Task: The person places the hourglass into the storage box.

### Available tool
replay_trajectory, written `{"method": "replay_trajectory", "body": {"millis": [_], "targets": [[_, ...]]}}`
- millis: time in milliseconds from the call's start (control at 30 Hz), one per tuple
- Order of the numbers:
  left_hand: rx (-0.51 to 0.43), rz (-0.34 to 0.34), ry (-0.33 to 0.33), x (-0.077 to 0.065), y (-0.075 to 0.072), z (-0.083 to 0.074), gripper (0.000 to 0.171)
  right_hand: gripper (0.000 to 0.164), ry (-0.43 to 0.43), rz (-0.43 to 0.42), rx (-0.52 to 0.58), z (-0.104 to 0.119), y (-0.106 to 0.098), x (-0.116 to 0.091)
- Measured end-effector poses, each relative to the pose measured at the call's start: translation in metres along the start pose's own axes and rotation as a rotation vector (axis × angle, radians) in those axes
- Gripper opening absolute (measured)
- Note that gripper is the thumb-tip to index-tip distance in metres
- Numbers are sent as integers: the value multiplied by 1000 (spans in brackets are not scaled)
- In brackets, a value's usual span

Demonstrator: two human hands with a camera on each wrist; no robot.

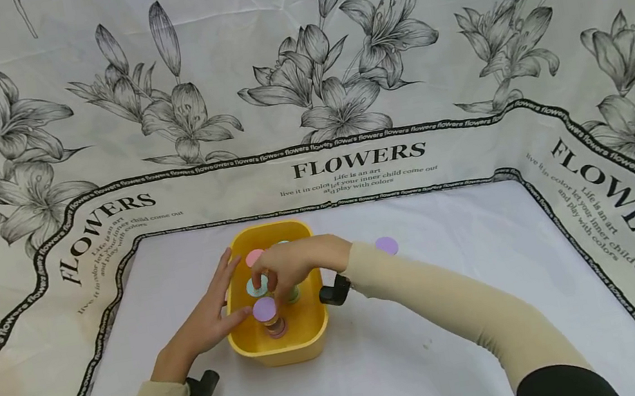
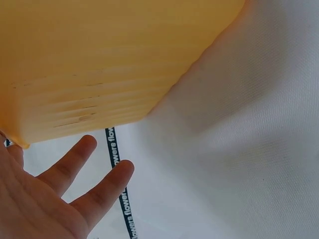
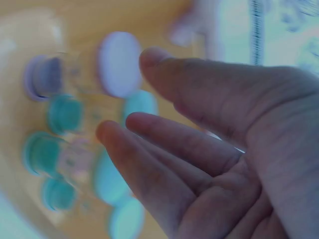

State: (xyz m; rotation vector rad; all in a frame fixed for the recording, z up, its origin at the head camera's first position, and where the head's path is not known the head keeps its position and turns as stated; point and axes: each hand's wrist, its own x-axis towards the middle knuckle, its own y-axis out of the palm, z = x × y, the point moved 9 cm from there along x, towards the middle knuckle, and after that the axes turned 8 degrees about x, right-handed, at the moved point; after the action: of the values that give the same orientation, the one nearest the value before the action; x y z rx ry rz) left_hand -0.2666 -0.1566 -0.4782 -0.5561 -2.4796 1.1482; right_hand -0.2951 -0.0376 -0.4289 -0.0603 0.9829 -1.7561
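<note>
A yellow plastic bin point(image 1: 312, 352) holds several small upright pieces with round ends and clear middles, which look like sand timers. My left hand point(image 1: 206, 323) has its fingers spread against the bin's left side, the thumb at the rim. My right hand point(image 1: 286, 265) reaches into the bin from the right. In the right wrist view its thumb and fingers stand apart, with nothing seen between them. Near that thumb is a purple sand timer point(image 3: 119, 64); teal sand timers point(image 3: 110, 179) stand by the fingertips, blurred. A pink-topped sand timer point(image 1: 255, 257) is farther back.
Another purple-topped piece point(image 1: 386, 245) stands on the white cloth point(image 1: 421, 363), right of the bin and beyond my right forearm. A black lettered border point(image 1: 325, 206) runs round the white area, with flower-printed cloth behind.
</note>
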Motion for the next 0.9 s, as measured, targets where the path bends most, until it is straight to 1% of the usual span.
{"method": "replay_trajectory", "body": {"millis": [100, 200, 233, 300, 400, 467, 567, 733, 900], "targets": [[2, 2, -12, 1, 1, 1, 88, 44, -69, -82, 34, 5, -24, -24], [7, 2, -24, 1, 2, 2, 88, 45, -133, -203, 69, 2, -50, -53], [10, 3, -31, 1, 2, 3, 88, 45, -143, -249, 68, -2, -58, -63], [15, 0, -36, 1, 2, 3, 89, 47, -133, -338, 76, -15, -70, -83], [18, -2, -42, 1, 2, 3, 89, 48, -97, -449, 102, -42, -80, -111], [19, -3, -41, 1, 2, 3, 89, 52, -66, -501, 111, -63, -80, -126], [21, -1, -36, 1, 2, 2, 89, 61, -15, -534, 117, -95, -73, -144], [14, -1, -33, 1, 1, 2, 89, 76, 85, -536, 152, -144, -53, -165], [15, 0, -40, 1, 1, 3, 90, 75, 133, -518, 195, -177, -38, -174]]}}
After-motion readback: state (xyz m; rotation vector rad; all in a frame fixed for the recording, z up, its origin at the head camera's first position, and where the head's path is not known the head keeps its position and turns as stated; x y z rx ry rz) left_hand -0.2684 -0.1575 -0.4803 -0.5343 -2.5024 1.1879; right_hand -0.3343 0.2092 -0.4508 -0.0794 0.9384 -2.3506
